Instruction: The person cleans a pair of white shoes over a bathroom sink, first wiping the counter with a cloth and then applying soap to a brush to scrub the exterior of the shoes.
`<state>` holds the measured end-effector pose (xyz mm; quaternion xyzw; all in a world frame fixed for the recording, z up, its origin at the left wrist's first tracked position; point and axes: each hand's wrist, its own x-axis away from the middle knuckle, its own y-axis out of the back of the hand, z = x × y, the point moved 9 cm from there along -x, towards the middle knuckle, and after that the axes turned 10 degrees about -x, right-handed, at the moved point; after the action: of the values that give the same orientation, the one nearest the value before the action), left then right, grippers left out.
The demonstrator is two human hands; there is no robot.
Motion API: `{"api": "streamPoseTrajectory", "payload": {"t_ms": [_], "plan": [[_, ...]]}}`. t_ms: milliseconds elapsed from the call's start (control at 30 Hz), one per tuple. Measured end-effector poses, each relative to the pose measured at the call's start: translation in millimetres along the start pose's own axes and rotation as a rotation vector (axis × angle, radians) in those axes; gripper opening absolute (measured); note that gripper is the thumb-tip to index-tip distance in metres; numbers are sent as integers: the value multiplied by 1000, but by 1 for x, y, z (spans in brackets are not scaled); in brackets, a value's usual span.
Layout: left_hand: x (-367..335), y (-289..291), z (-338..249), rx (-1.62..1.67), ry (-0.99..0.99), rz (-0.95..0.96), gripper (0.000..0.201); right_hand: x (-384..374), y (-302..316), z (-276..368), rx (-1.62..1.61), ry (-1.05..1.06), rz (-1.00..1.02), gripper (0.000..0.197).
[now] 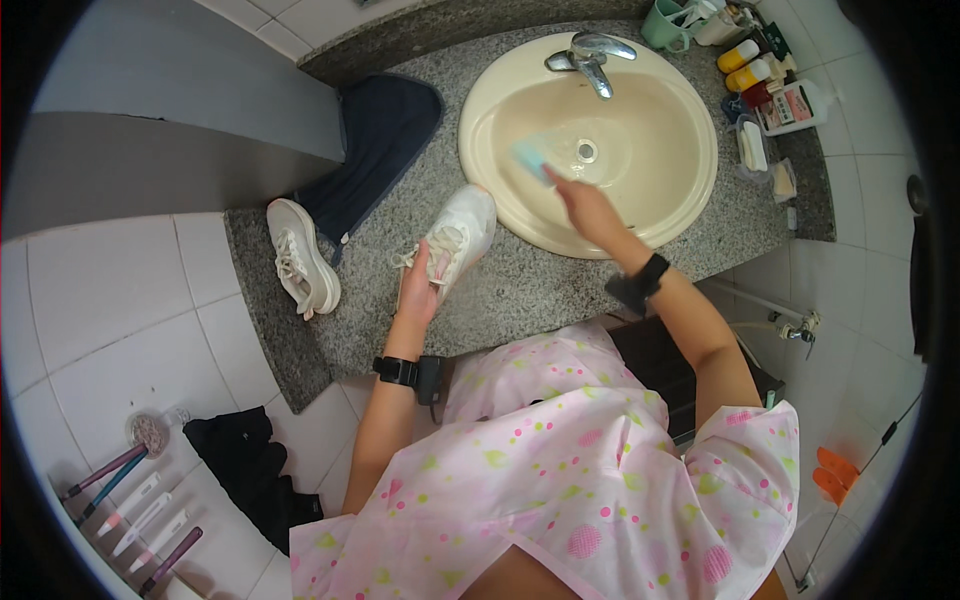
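1. Our left hand [418, 283] has its fingers wrapped around a white shoe [468, 222] at the laces, just left of the sink [478, 130].
2. Our right hand [592, 212] grips a blurred light-blue object [531, 160] above the left part of the basin.
3. Around us spreads a speckled grey counter [520, 295]; a second shoe [300, 255] rests on its left end, beside a dark cloth [385, 130].
4. Pale tiles [100, 290] cover the room at left and right.
5. The cream sink carries a chrome faucet [594, 72] on its far side.
6. Far right, a green cup [660, 28] holds whitish items; nearer, a clear dish [745, 173] holds a white bar [752, 147].
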<state>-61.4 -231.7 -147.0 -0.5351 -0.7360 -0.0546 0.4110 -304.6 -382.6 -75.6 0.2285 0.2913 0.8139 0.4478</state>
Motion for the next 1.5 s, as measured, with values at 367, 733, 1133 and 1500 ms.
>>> {"api": "streamPoseTrajectory", "payload": {"t_ms": [367,733,1133,1500], "plan": [[-6,3,6,66,31,47,53,25,-62,85,183,142,128,70],[1,-11,-2,85,32,39,52,29,-87,96,172,221,194,71],[-3,-13,-1,114,41,64,53,27,-85,95,153,124,263,66],[-10,-13,9,128,63,108,54,27,-70,90,155,100,143,69]]}}
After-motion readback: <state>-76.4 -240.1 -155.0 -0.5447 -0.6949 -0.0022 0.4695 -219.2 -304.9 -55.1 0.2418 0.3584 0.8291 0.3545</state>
